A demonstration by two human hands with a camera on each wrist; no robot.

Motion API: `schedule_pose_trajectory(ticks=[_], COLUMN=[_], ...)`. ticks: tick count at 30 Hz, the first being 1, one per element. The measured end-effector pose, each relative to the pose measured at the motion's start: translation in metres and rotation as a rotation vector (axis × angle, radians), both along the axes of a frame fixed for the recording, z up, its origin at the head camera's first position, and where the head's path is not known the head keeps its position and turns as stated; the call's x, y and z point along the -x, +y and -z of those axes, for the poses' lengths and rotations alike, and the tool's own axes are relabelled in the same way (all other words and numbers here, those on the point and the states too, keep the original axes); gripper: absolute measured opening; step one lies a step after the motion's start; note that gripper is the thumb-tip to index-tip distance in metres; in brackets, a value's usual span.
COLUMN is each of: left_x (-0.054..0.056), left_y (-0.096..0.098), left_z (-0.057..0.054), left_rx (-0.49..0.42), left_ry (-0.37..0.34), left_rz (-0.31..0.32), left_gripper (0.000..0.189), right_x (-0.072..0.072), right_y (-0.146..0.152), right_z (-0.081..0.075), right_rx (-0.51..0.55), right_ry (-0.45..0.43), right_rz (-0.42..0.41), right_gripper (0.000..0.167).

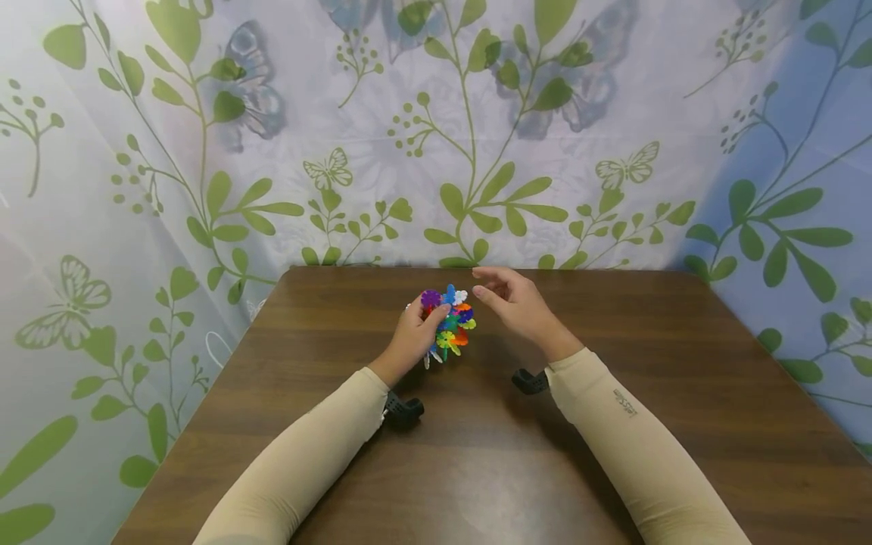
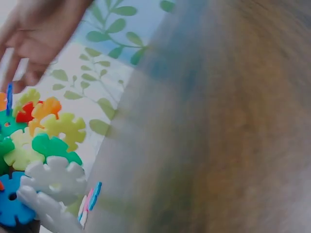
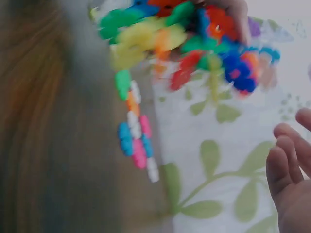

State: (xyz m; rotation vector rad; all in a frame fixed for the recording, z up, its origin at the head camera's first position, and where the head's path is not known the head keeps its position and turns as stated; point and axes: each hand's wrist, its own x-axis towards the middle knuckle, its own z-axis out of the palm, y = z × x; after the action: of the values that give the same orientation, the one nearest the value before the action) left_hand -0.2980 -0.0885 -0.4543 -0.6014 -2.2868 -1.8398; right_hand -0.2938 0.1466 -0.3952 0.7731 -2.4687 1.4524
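Note:
A cluster of flower-shaped plastic snap discs point(image 1: 451, 325) in many colours is held up over the far half of the table. My left hand point(image 1: 407, 334) grips it from the left, with the thumb across its front. To the right of the cluster, my right hand point(image 1: 523, 309) is raised with loosely bent fingers, holding nothing and slightly apart from the discs. In the right wrist view a strand of joined discs point(image 3: 138, 127), mostly white, pink and blue, extends below the bulk of the cluster. The left hand's fingers are mostly hidden behind the discs.
A brown wooden table point(image 1: 463, 469) lies beneath both hands. Behind it hangs a curtain point(image 1: 422, 189) printed with leaves and butterflies. Black wrist devices point(image 1: 403, 412) show under both forearms. A thin white loop point(image 1: 218, 348) is beside the table's left edge.

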Motion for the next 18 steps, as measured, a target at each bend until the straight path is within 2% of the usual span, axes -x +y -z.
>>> schedule_pose_trajectory(ticks=[3, 6, 8, 10, 13, 18], left_x=[0.006, 0.012, 0.014, 0.017, 0.018, 0.015], left_y=[-0.005, -0.011, -0.014, -0.017, -0.017, -0.013], left_z=[0.001, 0.003, 0.003, 0.003, 0.002, 0.002], left_rx=[-0.146, -0.267, -0.312, -0.338, -0.355, -0.353], left_ry=[-0.101, -0.190, -0.227, -0.250, -0.257, -0.258], left_rz=[-0.053, -0.098, -0.123, -0.144, -0.155, -0.140], left_gripper=[0.027, 0.029, 0.028, 0.028, 0.027, 0.030], right_x=[0.008, 0.017, 0.023, 0.029, 0.037, 0.046], right_y=[0.001, 0.002, 0.000, -0.002, -0.009, -0.018], right_z=[0.014, 0.031, 0.042, 0.051, 0.061, 0.068], right_rx=[0.043, -0.021, -0.101, -0.202, -0.301, -0.373], right_ry=[-0.080, -0.136, -0.152, -0.137, -0.098, -0.041], right_rz=[0.054, 0.053, 0.018, -0.028, -0.094, -0.160], right_gripper=[0.039, 0.036, 0.034, 0.032, 0.029, 0.028])
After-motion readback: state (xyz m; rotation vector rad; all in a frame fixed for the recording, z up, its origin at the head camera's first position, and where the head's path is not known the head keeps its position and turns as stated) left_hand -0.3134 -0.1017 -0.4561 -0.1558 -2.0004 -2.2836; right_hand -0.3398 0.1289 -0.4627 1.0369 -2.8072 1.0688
